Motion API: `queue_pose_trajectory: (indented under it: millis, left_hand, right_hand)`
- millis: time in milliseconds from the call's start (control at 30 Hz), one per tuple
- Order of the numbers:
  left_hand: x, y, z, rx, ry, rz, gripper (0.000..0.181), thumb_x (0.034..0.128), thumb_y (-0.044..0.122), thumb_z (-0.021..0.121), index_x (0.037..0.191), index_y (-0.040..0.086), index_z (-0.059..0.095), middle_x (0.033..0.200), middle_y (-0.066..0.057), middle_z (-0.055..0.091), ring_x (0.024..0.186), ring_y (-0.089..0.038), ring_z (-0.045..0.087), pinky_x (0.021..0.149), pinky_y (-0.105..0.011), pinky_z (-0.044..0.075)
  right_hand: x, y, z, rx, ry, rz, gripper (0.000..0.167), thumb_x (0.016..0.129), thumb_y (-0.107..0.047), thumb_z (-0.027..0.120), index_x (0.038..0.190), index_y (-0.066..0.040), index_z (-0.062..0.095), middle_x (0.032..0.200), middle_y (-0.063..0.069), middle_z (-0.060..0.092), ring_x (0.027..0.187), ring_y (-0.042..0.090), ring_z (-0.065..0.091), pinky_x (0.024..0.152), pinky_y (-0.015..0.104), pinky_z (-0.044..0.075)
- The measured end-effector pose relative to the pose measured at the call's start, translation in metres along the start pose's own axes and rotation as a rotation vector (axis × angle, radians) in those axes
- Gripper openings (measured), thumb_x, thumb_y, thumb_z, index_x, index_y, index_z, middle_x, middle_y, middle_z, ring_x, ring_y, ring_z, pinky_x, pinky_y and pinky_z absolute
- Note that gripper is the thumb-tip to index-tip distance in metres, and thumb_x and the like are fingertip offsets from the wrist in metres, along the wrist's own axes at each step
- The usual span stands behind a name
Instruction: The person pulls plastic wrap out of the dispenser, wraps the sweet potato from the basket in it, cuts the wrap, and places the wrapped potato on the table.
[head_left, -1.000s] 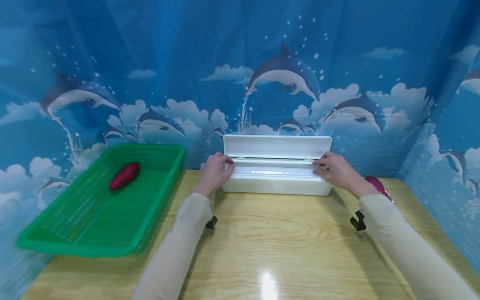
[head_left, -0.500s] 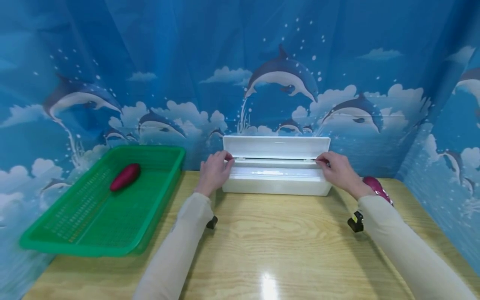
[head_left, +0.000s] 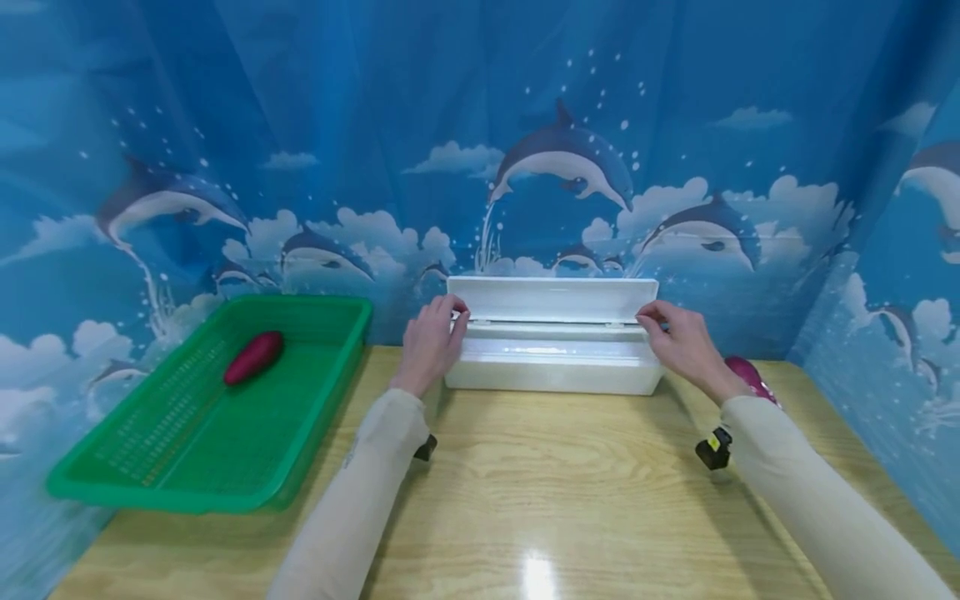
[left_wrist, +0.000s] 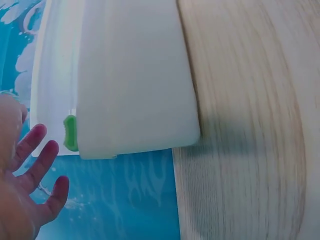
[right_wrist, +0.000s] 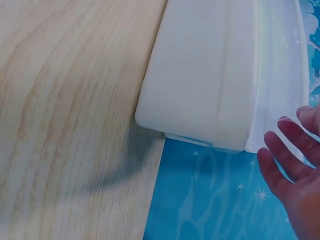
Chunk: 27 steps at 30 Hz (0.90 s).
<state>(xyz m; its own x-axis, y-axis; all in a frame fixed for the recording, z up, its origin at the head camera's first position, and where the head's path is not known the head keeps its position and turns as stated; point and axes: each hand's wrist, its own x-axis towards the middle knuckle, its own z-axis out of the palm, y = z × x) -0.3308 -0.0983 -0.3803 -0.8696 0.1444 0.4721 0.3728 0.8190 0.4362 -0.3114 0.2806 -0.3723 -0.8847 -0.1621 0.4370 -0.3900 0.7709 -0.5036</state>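
A long white plastic-wrap dispenser box (head_left: 551,379) stands at the back of the table with its lid (head_left: 551,302) raised. Inside lies a shiny clear roll of plastic wrap (head_left: 551,350). My left hand (head_left: 431,343) is at the box's left end, thumb and forefinger pinched together by the lid's lower corner. At the other end my right hand (head_left: 684,343) pinches likewise. Both seem to hold the edges of the film, which is too clear to make out well. In both wrist views the other fingers are loosely spread. A green slider (left_wrist: 70,133) shows at one end of the box.
A green plastic basket (head_left: 360,367) stands to the left, holding a dark pink sweet-potato-shaped item (head_left: 255,357). Another magenta item (head_left: 742,373) lies partly hidden behind my right forearm. A blue dolphin-print curtain (head_left: 480,125) hangs right behind the box.
Both hands have risen slightly from the roll towards the lid's lower corners. The right hand has also shifted a little outward. The box stays put while the head view shifts slightly.
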Motion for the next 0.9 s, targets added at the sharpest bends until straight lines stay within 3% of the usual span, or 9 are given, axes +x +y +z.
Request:
queue_pose_trajectory:
  millis: [167,233,300,433,533,700,900]
  left_hand:
    - [0.0,0.0,-0.004,-0.163,-0.011,-0.049,0.024,0.1094,0.03,0.048,0.122,0.012,0.058,0.117,-0.007,0.066,0.109,-0.024,0.064,0.094,-0.043,0.054]
    - [0.001,0.001,-0.007,-0.22,-0.021,-0.05,0.025,0.1099,0.03,0.046,0.123,0.011,0.056,0.117,-0.009,0.066,0.109,-0.025,0.064,0.093,-0.044,0.055]
    - [0.002,0.001,-0.011,-0.27,-0.033,-0.034,0.025,0.1104,0.03,0.045,0.123,0.01,0.054,0.117,-0.011,0.067,0.109,-0.027,0.065,0.092,-0.045,0.055]
    - [0.006,0.001,-0.017,-0.378,-0.046,0.019,0.024,0.1109,0.026,0.043,0.123,0.007,0.05,0.122,-0.013,0.069,0.114,-0.029,0.066,0.096,-0.048,0.055]
    - [0.009,0.001,-0.018,-0.47,-0.037,0.052,0.023,0.1111,0.024,0.043,0.122,0.005,0.05,0.124,-0.014,0.07,0.117,-0.03,0.066,0.101,-0.048,0.055]
    - [0.013,0.005,-0.02,-0.6,0.002,0.042,0.023,0.1105,0.024,0.045,0.121,0.004,0.05,0.124,-0.016,0.068,0.116,-0.029,0.067,0.102,-0.046,0.055]
    - [0.016,0.009,-0.025,-0.715,0.003,-0.014,0.027,0.1098,0.028,0.046,0.124,0.006,0.049,0.125,-0.017,0.066,0.114,-0.03,0.066,0.097,-0.046,0.058]
  right_hand:
    - [0.0,-0.006,-0.005,0.065,0.018,0.094,0.034,0.11,-0.026,0.046,0.119,0.001,0.064,0.116,0.025,0.069,0.109,0.042,0.064,0.093,0.06,0.05]
    - [0.0,-0.009,-0.007,0.094,0.016,0.134,0.036,0.11,-0.028,0.045,0.12,0.0,0.063,0.12,0.024,0.069,0.115,0.042,0.062,0.097,0.061,0.049]
    - [0.001,-0.013,-0.009,0.117,0.016,0.158,0.037,0.11,-0.03,0.043,0.122,-0.001,0.063,0.123,0.023,0.069,0.117,0.04,0.062,0.096,0.055,0.051]
    - [0.003,-0.018,-0.012,0.192,0.025,0.176,0.038,0.111,-0.03,0.043,0.124,0.001,0.06,0.121,0.022,0.07,0.111,0.035,0.065,0.086,0.03,0.055]
    - [0.004,-0.02,-0.014,0.284,0.032,0.19,0.038,0.111,-0.029,0.043,0.126,0.003,0.056,0.115,0.019,0.07,0.103,0.023,0.067,0.083,0.018,0.056]
    - [0.005,-0.023,-0.015,0.422,0.051,0.223,0.033,0.11,-0.03,0.043,0.125,-0.002,0.054,0.106,0.004,0.068,0.095,0.007,0.067,0.085,0.017,0.057]
    - [0.009,-0.028,-0.019,0.562,0.081,0.252,0.029,0.11,-0.032,0.043,0.125,-0.008,0.053,0.103,-0.002,0.063,0.093,0.006,0.067,0.084,0.019,0.059]
